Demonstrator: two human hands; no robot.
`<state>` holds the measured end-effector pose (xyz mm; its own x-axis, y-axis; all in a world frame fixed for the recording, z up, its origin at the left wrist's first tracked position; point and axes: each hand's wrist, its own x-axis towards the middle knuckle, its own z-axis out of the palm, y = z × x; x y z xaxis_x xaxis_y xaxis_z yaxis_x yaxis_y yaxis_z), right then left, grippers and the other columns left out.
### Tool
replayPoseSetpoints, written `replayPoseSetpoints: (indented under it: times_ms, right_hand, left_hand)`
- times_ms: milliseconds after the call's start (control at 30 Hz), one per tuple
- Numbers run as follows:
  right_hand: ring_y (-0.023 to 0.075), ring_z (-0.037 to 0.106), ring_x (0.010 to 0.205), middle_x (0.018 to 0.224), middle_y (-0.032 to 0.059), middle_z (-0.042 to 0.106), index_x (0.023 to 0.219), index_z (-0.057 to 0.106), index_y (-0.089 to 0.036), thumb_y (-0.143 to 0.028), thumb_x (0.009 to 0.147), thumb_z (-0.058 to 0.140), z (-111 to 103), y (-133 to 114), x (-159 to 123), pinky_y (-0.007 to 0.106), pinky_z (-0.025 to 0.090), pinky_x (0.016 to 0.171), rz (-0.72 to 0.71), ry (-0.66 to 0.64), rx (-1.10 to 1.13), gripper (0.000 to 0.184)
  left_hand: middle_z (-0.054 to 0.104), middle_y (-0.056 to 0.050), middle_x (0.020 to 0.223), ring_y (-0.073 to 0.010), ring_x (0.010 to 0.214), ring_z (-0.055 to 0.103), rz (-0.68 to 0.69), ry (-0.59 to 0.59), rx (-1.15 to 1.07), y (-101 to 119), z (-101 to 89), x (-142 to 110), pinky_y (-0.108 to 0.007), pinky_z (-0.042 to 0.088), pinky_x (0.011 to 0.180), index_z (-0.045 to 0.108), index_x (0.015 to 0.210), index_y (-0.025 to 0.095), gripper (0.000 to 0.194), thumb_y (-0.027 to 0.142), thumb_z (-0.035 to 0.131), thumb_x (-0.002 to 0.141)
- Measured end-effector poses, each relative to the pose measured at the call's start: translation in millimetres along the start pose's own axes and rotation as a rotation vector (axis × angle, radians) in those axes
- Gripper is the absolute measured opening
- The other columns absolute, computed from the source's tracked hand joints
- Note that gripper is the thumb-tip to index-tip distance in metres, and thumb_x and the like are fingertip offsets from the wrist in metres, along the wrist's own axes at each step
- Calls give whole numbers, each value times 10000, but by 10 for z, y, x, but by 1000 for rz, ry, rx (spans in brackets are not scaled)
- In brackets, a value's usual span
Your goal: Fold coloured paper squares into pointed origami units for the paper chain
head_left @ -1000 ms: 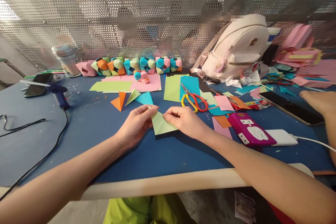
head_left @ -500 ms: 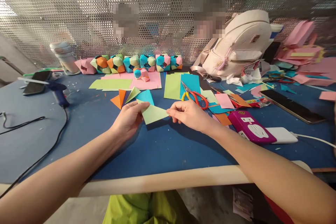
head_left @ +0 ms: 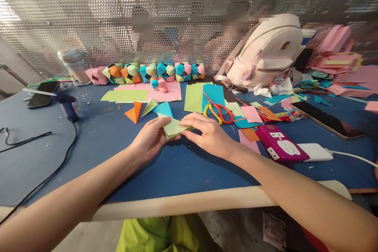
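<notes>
A folded piece of light green paper [head_left: 173, 127] is held above the blue table between both hands. My left hand [head_left: 152, 136] pinches its left side, thumb on top. Closed on its right end, my right hand [head_left: 205, 132] has fingers above and thumb at the near edge. Just beyond them lie an orange folded paper piece [head_left: 134, 112], a light green folded piece [head_left: 149, 106] and a blue folded piece [head_left: 163, 108]. Scissors with red and yellow handles [head_left: 217, 109] rest beyond my right hand on blue and green sheets.
A row of folded paper balls [head_left: 147, 72] lines the back. On the left are a glue gun [head_left: 66, 106], its cord and a bottle [head_left: 73, 67]. To the right are a beige backpack [head_left: 265, 55], a purple power adapter [head_left: 282, 144], a phone [head_left: 326, 119] and paper scraps.
My right hand has shifted slightly left, closer to my left hand, and its fingers now lie over the paper. The green paper's right end is now folded or bent and partly covered.
</notes>
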<state>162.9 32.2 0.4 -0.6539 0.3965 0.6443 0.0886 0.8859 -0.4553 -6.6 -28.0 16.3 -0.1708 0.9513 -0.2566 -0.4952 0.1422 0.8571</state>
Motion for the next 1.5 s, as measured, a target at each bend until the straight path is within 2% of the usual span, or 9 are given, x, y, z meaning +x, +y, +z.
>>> replayPoseSetpoints:
  times_ms: [133,267,467,533,667,800,1000,1133,1500]
  right_hand:
    - [167,638,825,891,63,682,866,672,-167,-212,884,563,3,31,18,272,505,720,183,36,111,119]
    - [158,645,752,809,43,680,831,660,-165,-231,900,519,-25,-4,38,268,497,689,302,71,196,171]
    - [144,618,713,775,40,676,803,647,-173,-211,893,510,-13,-59,22,256,480,684,141,112,86,168]
    - [147,614,732,793,47,678,789,646,-175,-216,886,505,-2,-66,17,256,475,693,98,117,81,175]
    - [122,523,599,666,12,607,762,631,-167,-286,863,502,-10,-40,29,239,423,564,348,158,152,202]
    - [114,454,572,620,-10,533,731,600,-164,-337,818,513,-20,-19,59,240,379,534,567,166,265,212]
    - [118,476,635,712,-11,556,747,536,-181,-280,744,565,34,-106,74,244,387,576,543,21,313,103]
    - [106,393,573,598,-37,441,642,471,-187,-361,772,540,43,-50,84,250,319,533,602,60,298,228]
    - [119,439,587,630,-32,505,713,528,-175,-315,700,586,54,-29,82,246,340,520,659,80,390,153]
  left_hand:
    - [698,-108,809,-200,673,699,-9,-121,8,16,-7,-33,-314,582,656,624,854,98,157,251,631,822]
    - [701,-71,864,-200,716,709,20,-190,40,12,-21,-51,-294,573,661,597,927,148,208,155,700,747]
    - [688,-78,850,-214,736,696,-25,-207,-11,17,-21,-47,-319,583,638,623,870,134,160,278,639,802]
    - [687,-76,844,-208,736,687,-28,-174,-3,22,-21,-43,-322,585,630,615,874,134,124,212,628,779]
    - [682,-42,844,-164,676,658,23,-119,52,11,-10,-38,-297,573,599,583,970,157,373,-1,594,633]
    - [682,-32,869,-153,693,656,62,-113,60,-27,7,-42,-272,546,617,564,1000,168,403,22,635,631]
    - [676,-6,770,-142,628,636,115,-91,159,-96,4,-53,-246,477,589,563,985,168,366,156,723,656]
    - [687,-29,857,-162,723,650,161,-123,221,-113,-9,-56,-263,477,645,572,973,158,322,173,710,682]
    - [664,-15,868,-158,760,620,245,-134,363,-141,1,-78,-257,471,663,588,933,161,273,132,666,673]
